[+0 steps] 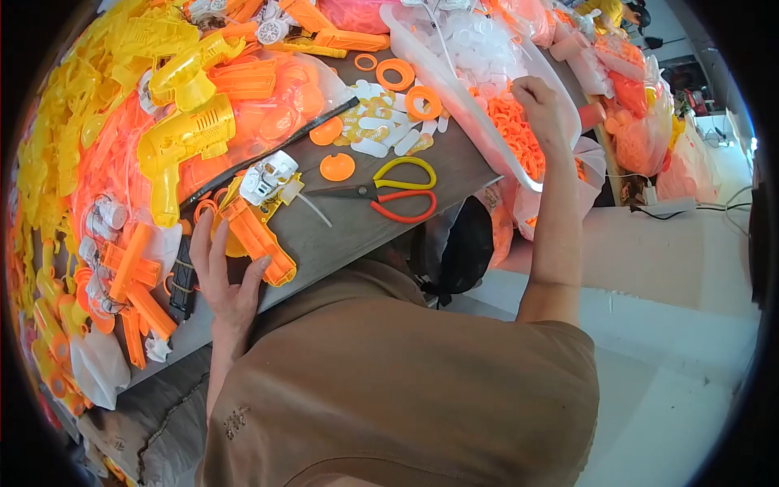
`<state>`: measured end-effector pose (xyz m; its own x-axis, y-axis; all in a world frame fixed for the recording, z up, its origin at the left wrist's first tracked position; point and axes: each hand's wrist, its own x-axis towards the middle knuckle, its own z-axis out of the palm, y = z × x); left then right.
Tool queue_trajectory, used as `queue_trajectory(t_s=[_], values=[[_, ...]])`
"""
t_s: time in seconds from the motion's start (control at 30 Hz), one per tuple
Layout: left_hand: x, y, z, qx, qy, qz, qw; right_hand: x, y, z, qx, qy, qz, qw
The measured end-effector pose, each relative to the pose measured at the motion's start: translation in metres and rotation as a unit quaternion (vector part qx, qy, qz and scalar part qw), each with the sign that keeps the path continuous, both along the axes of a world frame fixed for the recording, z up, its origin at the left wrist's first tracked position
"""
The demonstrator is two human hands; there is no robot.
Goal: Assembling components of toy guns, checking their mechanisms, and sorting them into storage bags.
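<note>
- Presently, left hand point(231, 280): fingers and thumb touching orange toy body point(261, 243), near the surface's point(345, 234) front edge; whether gripping, I cannot tell.
- Right hand point(535, 97): fingers curled above bin point(464, 112) of small orange parts point(518, 146), right edge; contents, I cannot tell.
- Step, I judge: part-picking.
- Next move, seemingly: calls for fine right-hand pinch, body steadied.

Up and right of the scissors point(364, 192), your curled right hand point(535, 101) hides whether it holds anything. Left of the scissors, your left hand point(230, 294) covers an edge of the orange casing point(258, 242). Above the scissors, the white tray point(464, 112) is cut off; far left, the yellow shells point(65, 114) are too.
</note>
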<state>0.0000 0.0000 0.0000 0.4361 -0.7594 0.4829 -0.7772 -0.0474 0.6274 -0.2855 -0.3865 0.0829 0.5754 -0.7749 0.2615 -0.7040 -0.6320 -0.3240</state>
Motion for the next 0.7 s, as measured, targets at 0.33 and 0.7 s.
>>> queue_trajectory(t_s=[0.33,0.7], values=[[-0.018,-0.021,0.062,0.056,0.281,-0.129,0.949,0.127,0.215,-0.008,0.312,-0.106,0.409,0.851],[-0.007,0.012,0.028,0.003,0.294,-0.095,0.951,0.139,0.248,-0.051,0.832,-0.179,0.178,0.495]])
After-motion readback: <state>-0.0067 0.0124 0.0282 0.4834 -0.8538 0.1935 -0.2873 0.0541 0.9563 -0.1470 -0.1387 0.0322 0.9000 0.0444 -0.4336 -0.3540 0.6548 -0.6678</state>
